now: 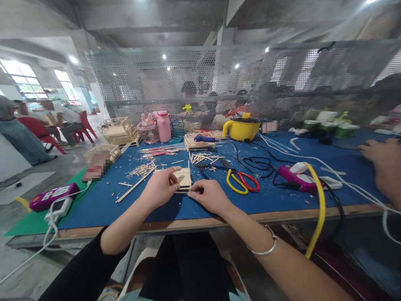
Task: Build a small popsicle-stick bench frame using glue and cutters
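Note:
A small model made of pale wooden sticks (184, 179) rests on the blue table mat, with a thin stick standing up at its far right corner. My left hand (159, 186) is closed on its left side, thumb and fingers over the slatted top. From the right, my right hand (211, 196) pinches at the near right corner, fingers curled; any small piece between those fingertips is hidden. Right of my hands lie scissors (242, 182) with one yellow and one red handle. Loose short sticks (202, 158) and a long stick (136, 188) are scattered around the model.
A blue glue gun (205, 138) lies on another stick model (199, 145). Behind are a pink jug (163, 127) and a yellow pot (242, 128). Purple power strips (54, 196) and cables flank the workspace. Another person's hand (382, 167) is at far right.

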Tool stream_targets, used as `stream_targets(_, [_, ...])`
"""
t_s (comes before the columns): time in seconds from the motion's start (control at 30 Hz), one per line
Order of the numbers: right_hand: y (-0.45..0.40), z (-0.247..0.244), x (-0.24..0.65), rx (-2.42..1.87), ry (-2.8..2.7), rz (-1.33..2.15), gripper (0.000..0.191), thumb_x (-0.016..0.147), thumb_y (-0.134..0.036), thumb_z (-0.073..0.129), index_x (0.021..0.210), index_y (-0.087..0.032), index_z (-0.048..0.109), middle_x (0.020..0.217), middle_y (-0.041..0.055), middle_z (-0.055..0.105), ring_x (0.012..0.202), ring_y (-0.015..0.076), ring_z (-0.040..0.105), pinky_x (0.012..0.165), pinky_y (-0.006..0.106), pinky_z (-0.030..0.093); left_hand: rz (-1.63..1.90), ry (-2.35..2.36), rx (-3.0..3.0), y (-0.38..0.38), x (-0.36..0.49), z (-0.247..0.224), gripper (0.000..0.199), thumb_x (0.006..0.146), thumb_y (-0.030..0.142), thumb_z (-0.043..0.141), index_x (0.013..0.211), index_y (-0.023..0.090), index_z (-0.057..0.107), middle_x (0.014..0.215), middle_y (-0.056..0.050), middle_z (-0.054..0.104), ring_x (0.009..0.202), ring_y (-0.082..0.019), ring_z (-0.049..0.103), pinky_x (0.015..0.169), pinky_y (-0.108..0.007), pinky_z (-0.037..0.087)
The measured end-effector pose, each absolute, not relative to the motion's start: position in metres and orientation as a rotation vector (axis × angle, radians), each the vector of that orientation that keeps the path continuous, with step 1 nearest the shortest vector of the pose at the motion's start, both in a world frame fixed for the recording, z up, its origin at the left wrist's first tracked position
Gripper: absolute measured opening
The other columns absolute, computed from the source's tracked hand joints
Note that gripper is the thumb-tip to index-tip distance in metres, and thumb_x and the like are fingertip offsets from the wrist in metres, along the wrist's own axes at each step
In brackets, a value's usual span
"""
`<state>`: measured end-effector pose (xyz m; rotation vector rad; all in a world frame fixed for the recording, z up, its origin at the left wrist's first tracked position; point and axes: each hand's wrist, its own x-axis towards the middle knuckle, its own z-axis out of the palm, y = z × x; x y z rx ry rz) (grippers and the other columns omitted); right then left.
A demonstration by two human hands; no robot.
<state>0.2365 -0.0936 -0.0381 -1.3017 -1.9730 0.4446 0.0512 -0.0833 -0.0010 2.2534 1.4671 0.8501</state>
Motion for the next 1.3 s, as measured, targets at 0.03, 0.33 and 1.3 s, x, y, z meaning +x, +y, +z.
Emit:
stream_targets(0.03, [-0.094, -0.038, 0.237, -1.302, -1.972, 0.445, 0.004, 0.07, -0.023, 0.068, 0.068, -0.02, 0.07, 0.063, -0.0007, 0.066, 0.057, 0.0126, 0.057, 0.056, 0.023, 0.04, 0.829, 1.47, 2.261, -0.082, 0.051, 0.0, 0.052, 0.069, 0.013, 0.057, 0.12, 0.02, 0.057, 0.074, 0.003, 0.07, 0.064, -0.013, 0.062, 0.061, -0.023, 0.045])
stream_targets(0.33, [-0.095, -0.036, 0.236, -1.317, -1.987, 0.463, 0.006, 0.07, -0.024, 0.066, 0.068, -0.02, 0.07, 0.063, -0.0006, 0.066, 0.058, 0.0131, 0.056, 0.056, 0.024, 0.04, 0.821, 1.517, 2.334, -0.088, 0.052, 0.003, 0.049, 0.072, 0.015, 0.055, 0.12, 0.022, 0.058, 0.078, 0.002, 0.072, 0.069, -0.015, 0.064, 0.065, -0.025, 0.046])
stream_targets(1.3, [-0.097, -0.03, 0.233, -1.326, -2.012, 0.446, 0.018, 0.078, -0.032, 0.058, 0.068, -0.02, 0.066, 0.068, 0.0002, 0.068, 0.061, 0.0147, 0.058, 0.059, 0.025, 0.041, 1.516, 1.62, 1.46, -0.104, -0.002, -0.045, 0.053, 0.068, 0.035, 0.064, 0.117, 0.016, 0.054, 0.075, -0.001, 0.071, 0.063, -0.016, 0.063, 0.065, -0.029, 0.048])
